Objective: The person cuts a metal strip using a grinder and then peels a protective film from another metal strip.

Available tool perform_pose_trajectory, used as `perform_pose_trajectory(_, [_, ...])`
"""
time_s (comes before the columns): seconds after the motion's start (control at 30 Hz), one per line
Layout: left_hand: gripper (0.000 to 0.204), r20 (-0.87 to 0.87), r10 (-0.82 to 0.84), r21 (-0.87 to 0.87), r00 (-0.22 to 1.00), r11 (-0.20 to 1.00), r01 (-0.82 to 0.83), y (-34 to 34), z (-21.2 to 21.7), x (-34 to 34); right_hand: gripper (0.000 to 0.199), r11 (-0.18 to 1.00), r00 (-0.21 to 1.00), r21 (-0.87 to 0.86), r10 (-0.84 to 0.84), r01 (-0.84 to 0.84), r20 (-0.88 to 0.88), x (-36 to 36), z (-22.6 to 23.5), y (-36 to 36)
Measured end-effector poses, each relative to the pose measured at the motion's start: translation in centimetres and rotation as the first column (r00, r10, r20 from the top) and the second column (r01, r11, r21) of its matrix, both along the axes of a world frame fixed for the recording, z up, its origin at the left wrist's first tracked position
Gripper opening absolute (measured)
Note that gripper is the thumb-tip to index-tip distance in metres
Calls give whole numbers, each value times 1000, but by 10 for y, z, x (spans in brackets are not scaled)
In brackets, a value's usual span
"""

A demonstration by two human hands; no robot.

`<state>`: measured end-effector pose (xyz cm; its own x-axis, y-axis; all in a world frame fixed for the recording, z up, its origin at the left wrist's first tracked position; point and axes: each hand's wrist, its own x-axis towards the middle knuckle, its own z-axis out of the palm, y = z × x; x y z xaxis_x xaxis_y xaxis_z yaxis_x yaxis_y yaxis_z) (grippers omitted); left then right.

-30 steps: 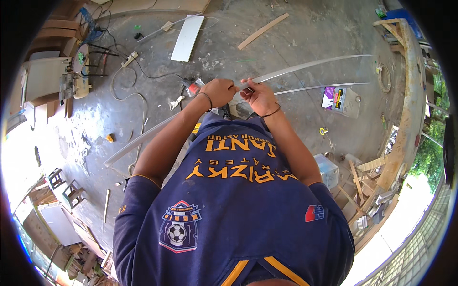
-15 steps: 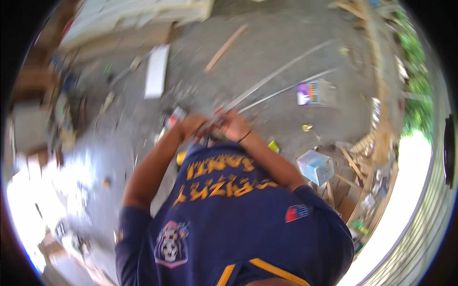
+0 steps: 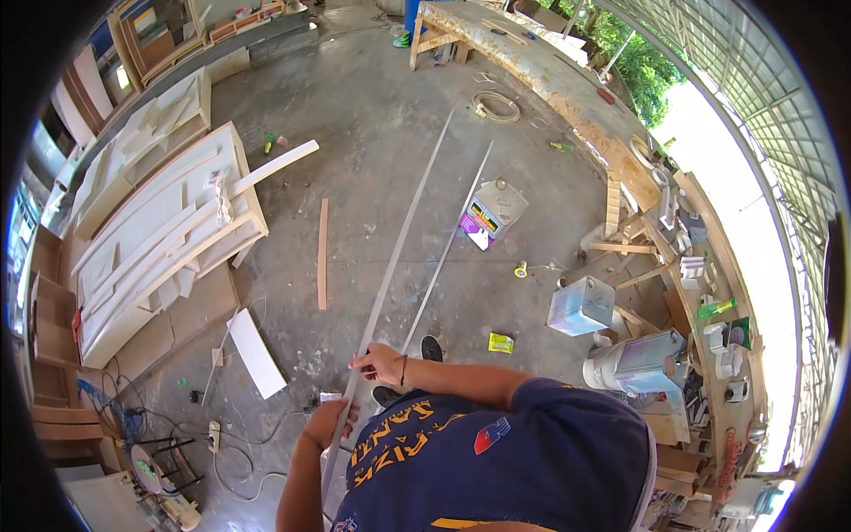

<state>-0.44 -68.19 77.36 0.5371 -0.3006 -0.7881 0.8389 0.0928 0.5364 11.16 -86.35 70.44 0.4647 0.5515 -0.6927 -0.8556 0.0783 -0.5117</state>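
Note:
A long, thin, flat grey strip (image 3: pixel 395 257) runs from beside my body out over the concrete floor. My left hand (image 3: pixel 328 426) is closed around its near part, fingers curled at the strip's edge. A little farther along, my right hand (image 3: pixel 379 364) pinches the same strip from its right side. To the right of it lies a second, narrower pale strip (image 3: pixel 450 239), whose near end is hidden by my right hand and arm. That narrow strip passes along the left side of a square metal can (image 3: pixel 502 213) with a purple and white label.
White panels and slats (image 3: pixel 168 239) are stacked at the left. A white board (image 3: pixel 257 353) and a thin brown wooden strip (image 3: pixel 323 257) lie on the floor. Cords (image 3: pixel 239 461) trail at lower left. More cans (image 3: pixel 581 306) and a cluttered wooden bench (image 3: pixel 612 160) stand at right.
My hands were close together before my chest; now they are spaced along the strip, the left one nearer my body. The view has swung, showing more of the floor ahead.

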Motion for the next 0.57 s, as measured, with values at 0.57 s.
perform_pose_trajectory(0.57, [59, 12, -212, 427, 977, 885, 187, 44, -11, 7, 15, 970, 979, 188, 174, -152, -105, -20, -33, 58])
